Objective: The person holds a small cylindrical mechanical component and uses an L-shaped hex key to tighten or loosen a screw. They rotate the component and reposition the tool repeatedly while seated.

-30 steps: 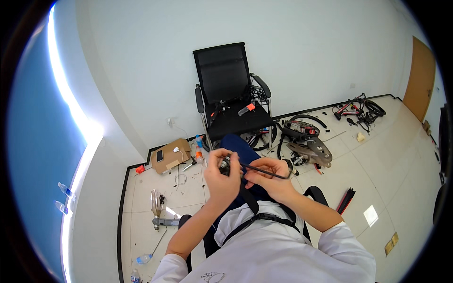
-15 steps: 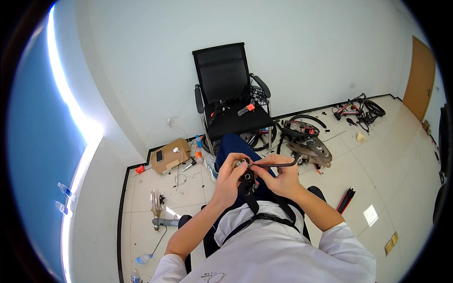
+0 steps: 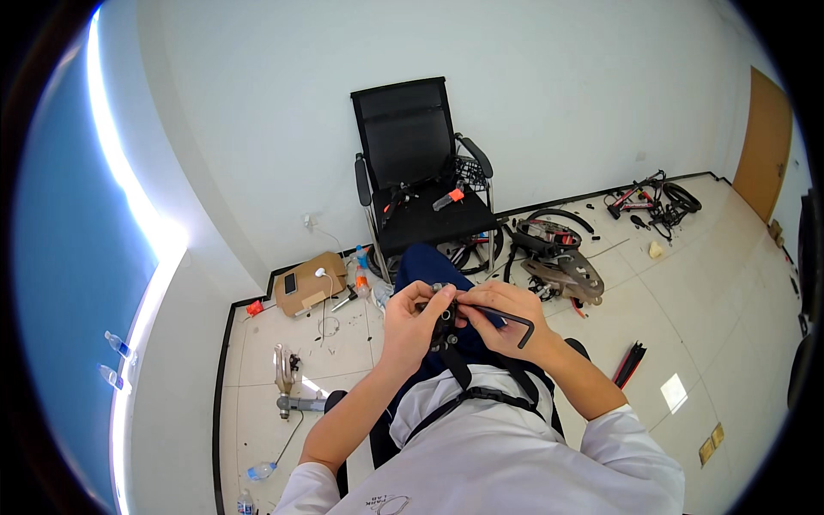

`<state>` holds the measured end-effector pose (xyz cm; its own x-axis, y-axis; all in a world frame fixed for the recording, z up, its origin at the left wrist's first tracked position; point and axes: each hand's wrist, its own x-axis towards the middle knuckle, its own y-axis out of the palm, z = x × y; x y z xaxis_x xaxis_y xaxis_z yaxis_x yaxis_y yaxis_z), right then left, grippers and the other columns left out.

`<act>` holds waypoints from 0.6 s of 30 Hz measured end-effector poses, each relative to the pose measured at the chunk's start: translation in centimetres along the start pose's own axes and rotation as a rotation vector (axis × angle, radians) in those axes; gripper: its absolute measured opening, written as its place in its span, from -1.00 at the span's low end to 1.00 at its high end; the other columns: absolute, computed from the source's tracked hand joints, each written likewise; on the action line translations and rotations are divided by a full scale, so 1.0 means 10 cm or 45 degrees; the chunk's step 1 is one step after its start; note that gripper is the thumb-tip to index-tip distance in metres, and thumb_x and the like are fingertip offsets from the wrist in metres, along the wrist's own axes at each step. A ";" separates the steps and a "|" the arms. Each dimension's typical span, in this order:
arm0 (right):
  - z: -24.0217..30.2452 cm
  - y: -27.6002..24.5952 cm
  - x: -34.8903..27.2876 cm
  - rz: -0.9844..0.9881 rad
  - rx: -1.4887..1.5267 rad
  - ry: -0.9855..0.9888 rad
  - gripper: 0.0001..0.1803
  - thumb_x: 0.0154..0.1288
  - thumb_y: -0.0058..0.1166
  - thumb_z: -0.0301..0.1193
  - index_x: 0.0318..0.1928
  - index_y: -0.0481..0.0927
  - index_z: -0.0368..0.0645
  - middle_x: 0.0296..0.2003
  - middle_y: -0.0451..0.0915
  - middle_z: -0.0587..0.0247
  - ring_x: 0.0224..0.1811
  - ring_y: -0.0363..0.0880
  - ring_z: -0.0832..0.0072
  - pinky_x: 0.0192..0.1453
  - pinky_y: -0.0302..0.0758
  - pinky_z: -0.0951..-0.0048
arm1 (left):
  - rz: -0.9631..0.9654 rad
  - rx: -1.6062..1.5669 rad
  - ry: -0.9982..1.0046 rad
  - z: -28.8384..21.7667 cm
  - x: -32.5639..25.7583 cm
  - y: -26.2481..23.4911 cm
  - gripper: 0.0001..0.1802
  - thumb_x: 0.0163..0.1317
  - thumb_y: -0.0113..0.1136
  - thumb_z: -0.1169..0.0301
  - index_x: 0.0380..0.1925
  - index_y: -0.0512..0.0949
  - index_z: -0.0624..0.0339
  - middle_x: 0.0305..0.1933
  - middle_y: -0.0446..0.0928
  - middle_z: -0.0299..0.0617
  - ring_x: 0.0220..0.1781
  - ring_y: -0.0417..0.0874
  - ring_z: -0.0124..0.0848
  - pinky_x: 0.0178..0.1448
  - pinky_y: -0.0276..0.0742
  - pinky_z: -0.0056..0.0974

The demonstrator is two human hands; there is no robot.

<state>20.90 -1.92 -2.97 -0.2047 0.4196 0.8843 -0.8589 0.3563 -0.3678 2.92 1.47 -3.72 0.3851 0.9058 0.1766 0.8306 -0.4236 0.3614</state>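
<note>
Above my lap, my left hand point(image 3: 407, 324) is closed round a small black metal part point(image 3: 444, 328) with round bolt heads, which resembles a bicycle brake caliper. Its thumb presses along the top of the part. A dark L-shaped hex key point(image 3: 516, 318) is pinched in the fingers of my right hand point(image 3: 513, 300). The key's long arm runs toward the part, while its bent short arm points down toward my right wrist. Fingers hide the key's tip, so I cannot tell whether it sits in a bolt.
Ahead stands a black mesh chair point(image 3: 429, 219) with small items on its seat. Bicycle parts point(image 3: 562, 275) lie on the floor to its right. A cardboard piece point(image 3: 311, 296) bearing a phone point(image 3: 290, 283) is at the left, and a metal fork-like part point(image 3: 285, 378) lies nearer.
The hex key has turned in my right hand: its bent end pointed up and away and now points down toward me. My right fingers have shifted; my left hand still holds the black part.
</note>
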 end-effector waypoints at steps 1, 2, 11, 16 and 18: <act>0.00 0.01 0.00 -0.014 -0.007 -0.013 -0.74 0.09 0.32 -0.66 -0.16 0.70 -0.25 -0.34 0.70 0.13 -0.37 0.70 0.30 -0.30 0.62 0.42 | -0.005 0.026 0.020 0.00 0.00 0.02 -0.83 0.38 0.26 0.43 -0.28 0.58 0.37 -0.21 0.70 -0.03 -0.33 0.72 -0.42 -0.20 0.69 -0.38; -0.01 0.02 -0.02 -0.014 -0.034 -0.039 -0.73 0.08 0.32 -0.66 -0.16 0.69 -0.25 -0.34 0.69 0.14 -0.37 0.70 0.30 -0.30 0.62 0.41 | -0.011 0.052 0.039 0.00 -0.01 0.03 -0.82 0.38 0.25 0.43 -0.26 0.58 0.38 -0.19 0.70 -0.02 -0.31 0.72 -0.42 -0.19 0.69 -0.38; -0.04 0.04 -0.05 -0.025 -0.166 -0.117 -0.71 0.04 0.34 -0.64 -0.16 0.67 -0.26 -0.30 0.67 0.14 -0.32 0.70 0.26 -0.26 0.63 0.37 | -0.019 0.147 0.213 0.08 0.04 0.03 -0.79 0.37 0.25 0.52 -0.10 0.58 0.48 -0.15 0.68 -0.06 -0.23 0.68 -0.48 -0.14 0.70 -0.38; -0.04 0.02 -0.02 -0.036 -0.162 -0.132 -0.69 0.04 0.33 -0.66 -0.14 0.66 -0.27 -0.29 0.67 0.13 -0.30 0.70 0.25 -0.23 0.65 0.37 | -0.027 0.076 0.196 0.07 0.03 0.04 -0.78 0.37 0.24 0.52 -0.07 0.57 0.47 -0.12 0.67 -0.05 -0.19 0.68 -0.47 -0.15 0.70 -0.39; -0.03 0.01 -0.01 -0.026 -0.157 -0.130 -0.70 0.05 0.33 -0.67 -0.14 0.66 -0.27 -0.30 0.67 0.14 -0.30 0.70 0.25 -0.22 0.65 0.37 | -0.023 0.067 0.197 0.07 0.03 0.04 -0.77 0.37 0.25 0.52 -0.06 0.57 0.47 -0.12 0.67 -0.05 -0.18 0.68 -0.47 -0.15 0.70 -0.39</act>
<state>20.96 -1.68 -3.16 -0.2399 0.3267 0.9142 -0.8004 0.4663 -0.3767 3.69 1.56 -4.14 0.3064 0.8997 0.3107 0.8583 -0.4023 0.3184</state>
